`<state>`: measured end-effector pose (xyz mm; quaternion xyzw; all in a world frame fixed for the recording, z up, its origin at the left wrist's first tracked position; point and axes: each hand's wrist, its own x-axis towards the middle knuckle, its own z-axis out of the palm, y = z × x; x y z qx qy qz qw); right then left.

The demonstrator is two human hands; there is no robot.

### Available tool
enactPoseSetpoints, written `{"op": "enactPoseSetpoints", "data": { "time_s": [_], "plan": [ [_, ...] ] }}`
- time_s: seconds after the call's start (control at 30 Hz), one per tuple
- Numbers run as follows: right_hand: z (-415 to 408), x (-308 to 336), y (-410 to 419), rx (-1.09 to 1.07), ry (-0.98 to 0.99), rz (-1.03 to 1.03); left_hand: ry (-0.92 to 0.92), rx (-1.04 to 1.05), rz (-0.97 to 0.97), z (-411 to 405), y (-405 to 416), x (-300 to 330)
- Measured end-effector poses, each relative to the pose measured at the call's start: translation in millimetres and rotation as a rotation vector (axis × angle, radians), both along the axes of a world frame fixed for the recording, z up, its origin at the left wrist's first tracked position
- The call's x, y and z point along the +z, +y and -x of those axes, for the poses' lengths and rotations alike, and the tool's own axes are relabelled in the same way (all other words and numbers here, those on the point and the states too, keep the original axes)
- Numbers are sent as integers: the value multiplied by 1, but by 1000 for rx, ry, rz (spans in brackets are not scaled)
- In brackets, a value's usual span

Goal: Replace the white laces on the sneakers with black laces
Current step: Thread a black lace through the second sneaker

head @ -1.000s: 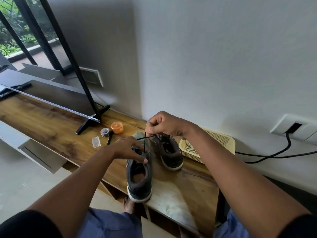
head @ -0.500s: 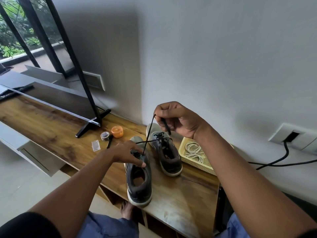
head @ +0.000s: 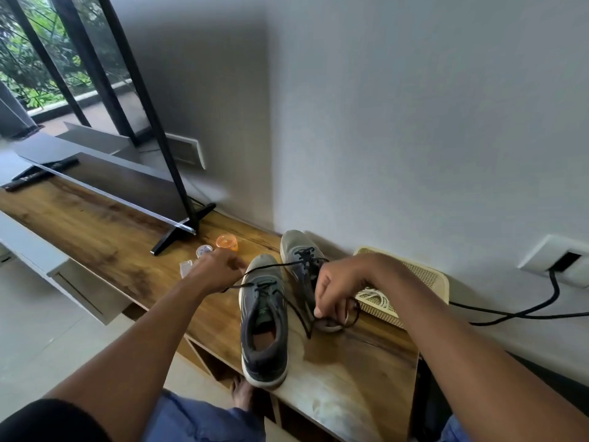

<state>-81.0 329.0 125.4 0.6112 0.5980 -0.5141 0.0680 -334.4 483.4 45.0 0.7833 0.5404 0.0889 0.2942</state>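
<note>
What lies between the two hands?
In the head view, the near sneaker lies between left hand and right hand, its black lace reaching both.

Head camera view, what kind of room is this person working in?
Probably a living room at home. A flat television stands on a long wooden cabinet against the wall, a remote lies beyond it, and a barred window looks out on greenery.
</note>
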Motion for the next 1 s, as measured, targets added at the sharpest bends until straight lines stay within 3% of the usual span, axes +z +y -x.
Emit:
{"op": "enactPoseSetpoints", "data": {
  "time_s": [0.2,0.33,0.43,0.5,0.83,0.9,1.0],
  "plan": [
    [5,-9,4,-135,25,-30,2,-117,-238,-30,-1,-8],
    [7,-18,20,-300,-25,-360,39,-210,-310,-58,-4,-12],
    [3,-29,35,-462,-238,-665,70,-246,-332,-74,-7,-13],
    [-5,-38,43,-577,-318,-744,109,-277,-350,-83,-8,-14],
    [-11,-54,47,-669,-231,-769,172,-248,-380,-89,-12,-20],
    [-11,-50,46,-614,-247,-786,85,-248,-339,-88,-12,-12],
    [-7,-44,48,-478,-153,-678,-202,-271,-173,-81,-11,8]
  ]
}}
